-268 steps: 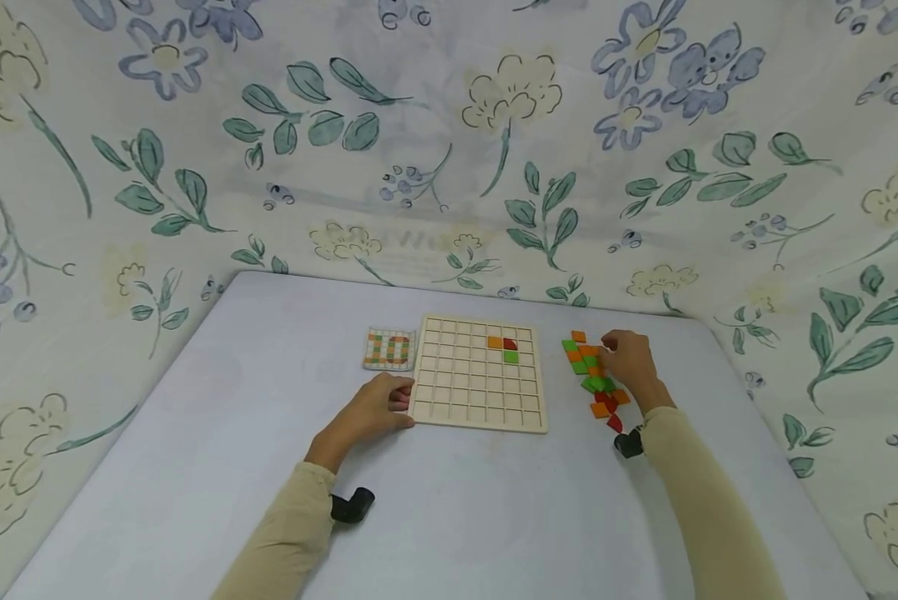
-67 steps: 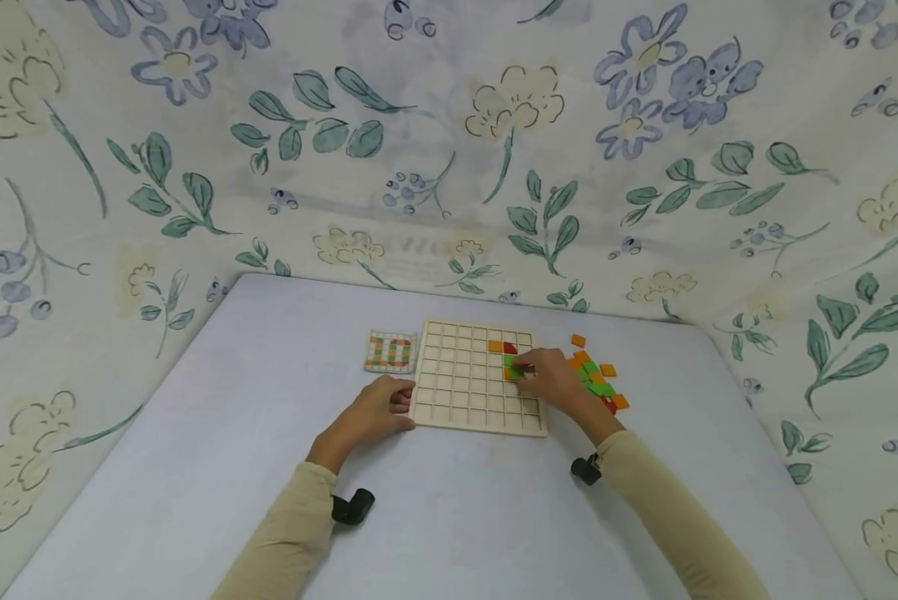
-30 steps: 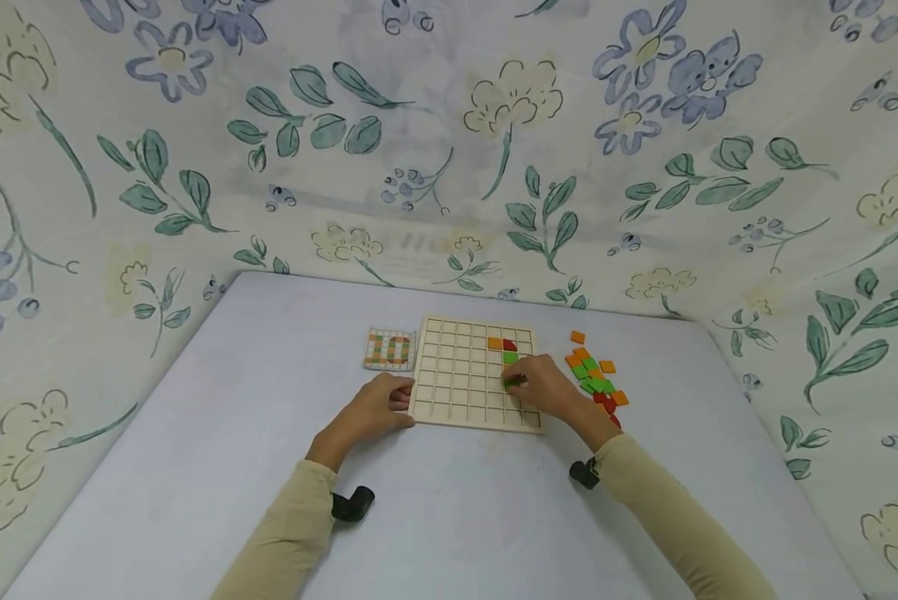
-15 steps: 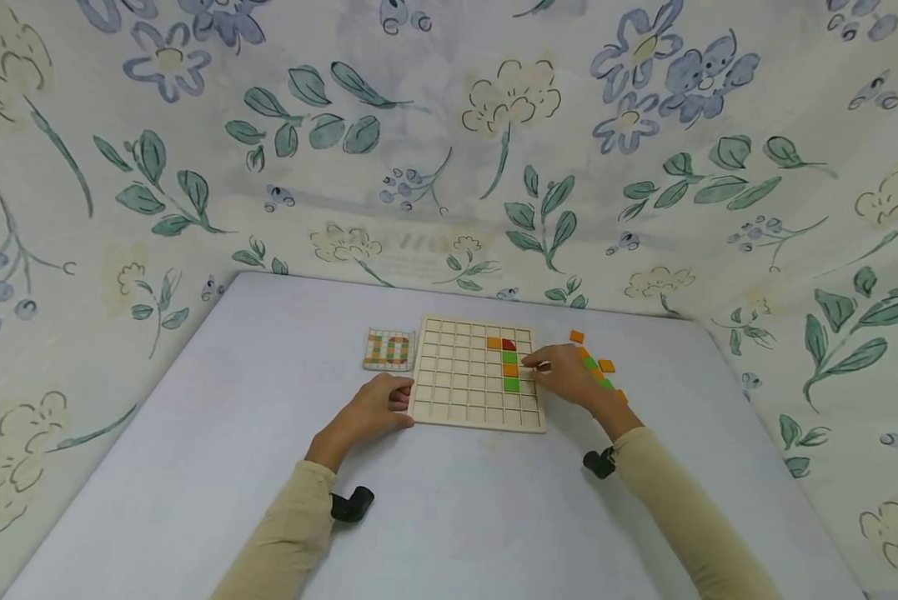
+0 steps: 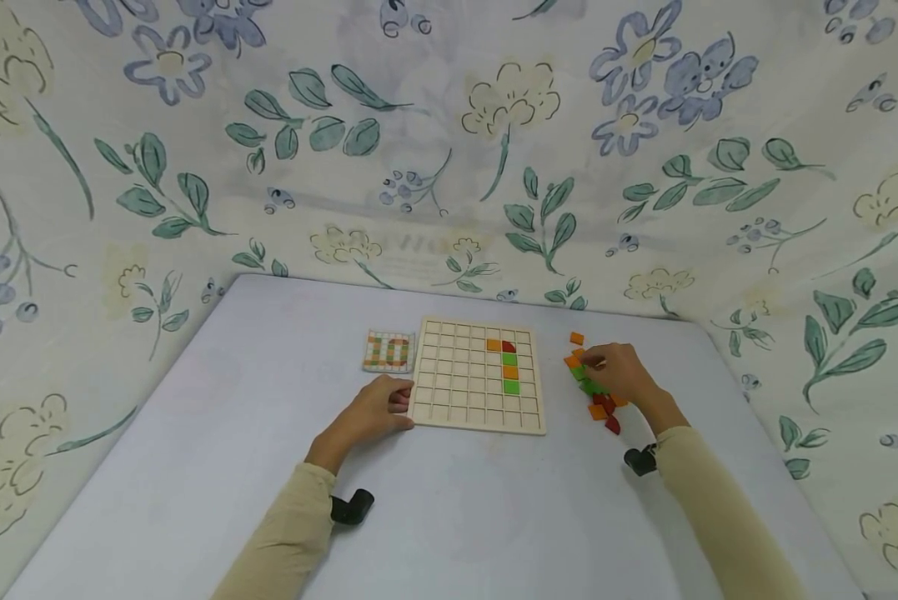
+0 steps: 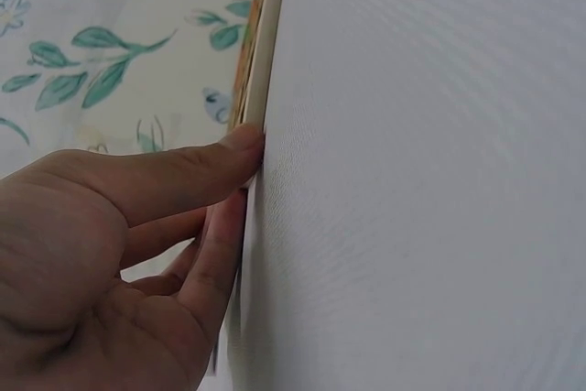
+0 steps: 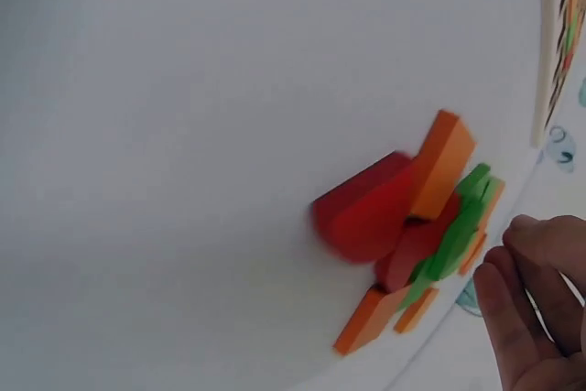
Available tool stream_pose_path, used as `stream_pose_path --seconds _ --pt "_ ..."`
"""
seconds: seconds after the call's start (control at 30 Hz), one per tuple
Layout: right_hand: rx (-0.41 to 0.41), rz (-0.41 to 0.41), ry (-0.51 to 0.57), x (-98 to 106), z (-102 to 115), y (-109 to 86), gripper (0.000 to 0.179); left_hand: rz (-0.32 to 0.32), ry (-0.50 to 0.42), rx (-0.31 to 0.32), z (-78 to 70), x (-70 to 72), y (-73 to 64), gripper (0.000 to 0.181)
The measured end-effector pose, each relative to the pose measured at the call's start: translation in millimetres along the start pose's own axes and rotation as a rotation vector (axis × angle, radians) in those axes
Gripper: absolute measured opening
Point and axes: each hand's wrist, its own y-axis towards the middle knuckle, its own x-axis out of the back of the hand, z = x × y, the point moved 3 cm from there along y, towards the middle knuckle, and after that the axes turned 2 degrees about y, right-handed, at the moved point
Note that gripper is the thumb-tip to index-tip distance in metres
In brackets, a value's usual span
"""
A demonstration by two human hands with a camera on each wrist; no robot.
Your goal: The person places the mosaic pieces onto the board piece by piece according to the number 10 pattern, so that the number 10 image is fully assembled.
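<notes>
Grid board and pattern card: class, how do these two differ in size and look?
The grid board is larger than the pattern card. The board is pale wood; the card has a whitish ground. The board holds five tiles among many bare cells, while the card's flat pattern colours many squares. Both show grids with orange and green.

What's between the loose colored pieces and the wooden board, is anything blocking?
Nothing I can see. Only a strip of bare white table lies between the loose pieces and the board. The right grip is at the pieces, outside that gap.
</notes>
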Motion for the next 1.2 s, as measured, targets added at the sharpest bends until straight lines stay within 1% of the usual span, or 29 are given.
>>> stream_pose_path --seconds 0.13,0.23,0.37,0.47,0.57,0.6,0.8,0.97,1.2 --pt "0.008 0.01 0.003 4.4 -5.1 -13.0 0.02 -0.007 0.006 0.004 0.0 0.4 -1.2 0.067" --pt "0.01 0.044 0.012 6.3 -5.9 -23.3 0.019 -0.009 0.006 0.012 0.5 1.2 -1.5 0.067" --pt "-0.018 0.096 0.011 7.3 -8.2 -35.2 0.023 -0.006 0.008 0.018 0.5 1.7 -1.9 0.066" --pt "-0.036 0.131 -0.013 7.1 -11.0 -41.1 0.025 -0.004 0.005 0.027 0.9 1.2 -1.5 0.066" --pt "-0.031 0.154 -0.031 6.3 -12.9 -44.7 0.025 -0.005 0.002 0.029 0.9 0.7 -1.1 0.066" --pt "-0.031 0.158 -0.031 6.0 -13.4 -45.5 0.026 -0.003 0.006 0.02 1.1 0.7 -1.0 0.066" --pt "-0.031 0.147 -0.017 4.7 -16.9 -47.9 0.026 0.002 0.0 -0.001 1.2 1.0 -0.6 0.066" --pt "-0.014 0.123 -0.04 2.6 -18.9 -48.9 0.024 -0.003 -0.002 -0.002 0.4 1.5 -0.3 0.065" --pt "-0.053 0.108 -0.04 -0.1 -20.2 -51.9 0.026 0.001 0.009 -0.005 -0.4 0.4 1.1 0.065"
